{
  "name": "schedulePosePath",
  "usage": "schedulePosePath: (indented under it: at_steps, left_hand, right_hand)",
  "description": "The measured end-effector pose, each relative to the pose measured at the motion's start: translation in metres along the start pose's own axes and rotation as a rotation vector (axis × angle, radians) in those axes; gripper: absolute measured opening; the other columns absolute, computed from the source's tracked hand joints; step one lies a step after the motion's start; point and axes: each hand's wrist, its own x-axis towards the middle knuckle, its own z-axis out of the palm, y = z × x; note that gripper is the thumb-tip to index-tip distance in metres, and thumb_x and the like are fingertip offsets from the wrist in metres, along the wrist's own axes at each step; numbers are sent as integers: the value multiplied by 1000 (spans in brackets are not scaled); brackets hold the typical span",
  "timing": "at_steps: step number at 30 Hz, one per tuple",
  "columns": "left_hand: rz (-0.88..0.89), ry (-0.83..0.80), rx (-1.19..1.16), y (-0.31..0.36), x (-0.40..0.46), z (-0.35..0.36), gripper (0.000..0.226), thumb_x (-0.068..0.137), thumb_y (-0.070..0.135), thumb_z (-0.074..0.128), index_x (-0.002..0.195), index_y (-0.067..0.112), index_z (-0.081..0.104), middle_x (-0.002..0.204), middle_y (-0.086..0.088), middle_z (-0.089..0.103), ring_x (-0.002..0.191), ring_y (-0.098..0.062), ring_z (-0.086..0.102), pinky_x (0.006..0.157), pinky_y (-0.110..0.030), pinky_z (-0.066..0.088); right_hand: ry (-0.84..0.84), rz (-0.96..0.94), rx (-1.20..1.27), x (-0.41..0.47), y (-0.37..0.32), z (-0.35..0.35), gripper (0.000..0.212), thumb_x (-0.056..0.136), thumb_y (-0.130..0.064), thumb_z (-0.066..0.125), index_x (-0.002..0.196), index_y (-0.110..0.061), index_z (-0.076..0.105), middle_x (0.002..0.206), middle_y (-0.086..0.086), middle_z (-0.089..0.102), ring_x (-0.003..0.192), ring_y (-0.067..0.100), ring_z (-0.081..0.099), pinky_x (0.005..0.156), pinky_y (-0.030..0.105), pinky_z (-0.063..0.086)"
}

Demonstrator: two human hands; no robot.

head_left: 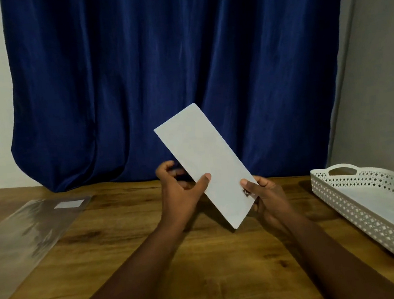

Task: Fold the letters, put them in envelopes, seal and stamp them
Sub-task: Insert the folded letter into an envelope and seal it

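Head view, from my remote seat: my right hand pinches the envelope beside its stamp, my left hand thumbs the other edge. It is white, flat, tilted above the table. I judge this one stamped; the basket waits further right.

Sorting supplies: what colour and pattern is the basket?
White basket, with a diamond-hole lattice, shown in the head view.

White envelope, navy curtain
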Motion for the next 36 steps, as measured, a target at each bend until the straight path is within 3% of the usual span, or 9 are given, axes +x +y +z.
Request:
schedulePosePath:
  at_steps: [3, 7, 12, 15, 19, 24, 27, 31, 36]
  left_hand:
    - [-131, -60, -72, -9, 4, 1, 48, 85, 28, 85, 120, 34, 52, 114, 18, 66, 108, -8, 67, 74, -18, 53]
    - [-171, -68, -88, -16, 9, 0, 27, 89, 22, 82, 102, 35, 62, 103, 18, 71, 95, -4, 69, 62, -11, 53]
    - [-210, -192, -17, -18, 3, 5, 32, 87, 24, 84, 110, 33, 62, 110, 12, 74, 101, -11, 72, 81, -31, 61]
    - [-215, -324, -47, -18, -4, 10, 41, 85, 40, 83, 116, 36, 57, 101, 13, 78, 97, -15, 77, 66, -32, 64]
    - [-249, -559, -12, -31, -14, 9, 80, 68, 73, 82, 134, 35, 55, 114, 5, 77, 107, -16, 75, 87, -45, 64]
    - [-22, -835, 353, -46, -26, 11, 74, 73, 74, 76, 137, 45, 53, 130, 25, 62, 117, 22, 53, 93, -12, 48]
    - [33, -863, 419, -48, -29, 16, 71, 75, 62, 76, 137, 37, 55, 133, 23, 60, 114, 29, 47, 91, -1, 39]
    - [65, -879, 486, -50, -26, 19, 64, 78, 56, 78, 135, 34, 59, 137, 19, 60, 119, 19, 50, 97, -8, 40]
    - [81, -887, 494, -55, -24, 18, 69, 74, 64, 76, 133, 34, 60, 135, 19, 61, 125, 8, 55, 105, -19, 45]
  right_hand:
    - [-43, 39, -71, 1, 4, 1, 46, 70, -27, 87, 109, -6, 73, 109, 15, 80, 93, 31, 79, 67, 38, 64]
    - [-86, 67, -166, -2, 2, 4, 32, 84, -23, 82, 108, -4, 73, 109, 18, 79, 93, 32, 77, 75, 41, 63]
    - [-97, 49, -373, -14, -10, 1, 25, 93, -21, 75, 116, -10, 73, 106, 10, 81, 97, 33, 78, 81, 44, 64]
    - [-35, -5, -481, -20, -27, -5, 17, 97, -18, 71, 112, -10, 73, 103, 6, 82, 97, 30, 78, 85, 45, 64]
    - [117, -151, -618, -20, -86, -27, 11, 98, -15, 70, 106, -8, 74, 103, 13, 80, 85, 28, 76, 65, 35, 64]
    - [418, -248, -876, -42, -176, -117, 6, 96, -16, 71, 92, -12, 73, 83, 8, 73, 58, 12, 71, 46, 24, 56]
    - [640, -146, -986, -61, -197, -184, 9, 92, -9, 72, 83, -8, 72, 76, 11, 67, 45, 15, 63, 33, 18, 45]
    - [717, 138, -1032, -79, -193, -253, 26, 93, -5, 71, 117, 4, 70, 90, 13, 66, 60, 21, 62, 32, 21, 49]
    - [701, 418, -1098, -84, -167, -267, 41, 97, -18, 73, 129, 5, 61, 103, 21, 69, 84, 36, 73, 69, 41, 62]
